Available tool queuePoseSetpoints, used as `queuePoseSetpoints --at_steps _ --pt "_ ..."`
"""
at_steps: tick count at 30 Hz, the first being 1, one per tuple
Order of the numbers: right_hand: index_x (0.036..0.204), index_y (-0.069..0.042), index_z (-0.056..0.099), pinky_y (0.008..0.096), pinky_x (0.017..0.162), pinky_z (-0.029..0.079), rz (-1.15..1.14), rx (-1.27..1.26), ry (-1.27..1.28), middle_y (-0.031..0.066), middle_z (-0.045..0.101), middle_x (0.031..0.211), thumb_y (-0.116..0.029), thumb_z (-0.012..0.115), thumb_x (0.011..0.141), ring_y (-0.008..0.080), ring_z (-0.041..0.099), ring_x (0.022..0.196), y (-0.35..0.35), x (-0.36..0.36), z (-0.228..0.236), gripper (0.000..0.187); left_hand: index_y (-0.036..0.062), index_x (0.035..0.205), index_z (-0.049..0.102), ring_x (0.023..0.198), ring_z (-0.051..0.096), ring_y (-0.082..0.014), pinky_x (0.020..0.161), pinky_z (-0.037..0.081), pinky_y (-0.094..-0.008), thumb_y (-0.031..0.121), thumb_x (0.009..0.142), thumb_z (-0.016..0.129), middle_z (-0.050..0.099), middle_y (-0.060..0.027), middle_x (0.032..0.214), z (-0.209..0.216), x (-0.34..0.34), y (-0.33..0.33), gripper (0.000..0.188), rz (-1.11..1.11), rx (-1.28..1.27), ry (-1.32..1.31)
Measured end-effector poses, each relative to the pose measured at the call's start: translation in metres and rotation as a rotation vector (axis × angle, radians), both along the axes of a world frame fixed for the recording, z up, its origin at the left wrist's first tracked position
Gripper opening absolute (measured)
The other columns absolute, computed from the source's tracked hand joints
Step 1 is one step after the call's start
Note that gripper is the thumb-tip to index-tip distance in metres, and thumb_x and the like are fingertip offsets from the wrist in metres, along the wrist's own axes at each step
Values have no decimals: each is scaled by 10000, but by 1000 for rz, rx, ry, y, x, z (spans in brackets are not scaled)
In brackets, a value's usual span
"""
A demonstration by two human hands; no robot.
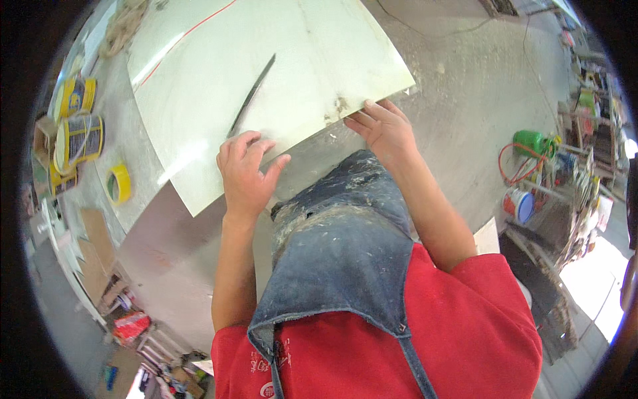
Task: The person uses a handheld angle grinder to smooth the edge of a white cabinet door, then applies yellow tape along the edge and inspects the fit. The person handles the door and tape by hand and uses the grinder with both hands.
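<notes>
A large pale, glossy panel [319, 60] spreads in front of me, its near edge slanting toward my body. On it lies a thin dark curved strip [254, 93], with its lower end close to my fingertips. My left hand [247, 169] is at the panel's near edge, fingers bent and apart, thumb out; nothing shows in its grasp. At the right part of that edge, my right hand [387, 132] grips the panel, with some fingertips at or below the rim. A dark smudge marks the surface just left of that hand.
Yellow-and-dark buckets [81, 139] and a yellow tape roll [119, 183] stand left. A green cylinder [531, 143] with an orange hose and a white-and-blue bucket [518, 205] are on the right. Wooden boards [96, 256] lie lower left. My stained apron [345, 253] hangs close below the panel.
</notes>
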State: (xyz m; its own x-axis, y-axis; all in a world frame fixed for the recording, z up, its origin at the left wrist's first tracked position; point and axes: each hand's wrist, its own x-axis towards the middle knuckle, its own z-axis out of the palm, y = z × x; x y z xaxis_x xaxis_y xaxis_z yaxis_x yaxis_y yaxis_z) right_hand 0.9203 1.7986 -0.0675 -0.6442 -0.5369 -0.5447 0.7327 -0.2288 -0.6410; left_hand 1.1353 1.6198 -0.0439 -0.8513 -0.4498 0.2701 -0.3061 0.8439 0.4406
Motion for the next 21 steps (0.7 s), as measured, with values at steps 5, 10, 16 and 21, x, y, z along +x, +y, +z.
queuePoseSetpoints --at_steps 5,10,16,21 --pt "1322 105 441 503 1025 546 4 -24 -7 233 583 1281 -113 600 1011 384 634 1184 2 2 4 412 77 968 703 1138 528 -322 995 404 -455 270 760 874 627 -100 1183 -2 -19 -6 332 -66 6 -46" --pt "1372 59 449 471 1022 546 18 -42 -23 186 602 1283 -138 652 985 335 642 1183 2 -1 -6 480 85 961 678 1144 514 -337 996 395 -468 278 755 881 611 -107 1198 -1 -33 -3 347 -95 -6 -68" --pt "1407 30 453 443 986 563 -3 -13 -31 165 630 1248 -139 670 970 288 661 1134 4 0 -5 516 87 949 647 1167 485 -345 1013 370 -475 283 751 884 592 -114 1222 -3 -66 9 366 -121 -15 -85" --pt "1386 17 462 420 929 586 -32 -50 -89 146 636 1210 -115 677 950 257 678 1066 3 0 -4 505 87 953 640 1182 474 -343 1022 362 -475 283 751 885 584 -116 1239 -6 -101 20 373 -166 -33 -73"
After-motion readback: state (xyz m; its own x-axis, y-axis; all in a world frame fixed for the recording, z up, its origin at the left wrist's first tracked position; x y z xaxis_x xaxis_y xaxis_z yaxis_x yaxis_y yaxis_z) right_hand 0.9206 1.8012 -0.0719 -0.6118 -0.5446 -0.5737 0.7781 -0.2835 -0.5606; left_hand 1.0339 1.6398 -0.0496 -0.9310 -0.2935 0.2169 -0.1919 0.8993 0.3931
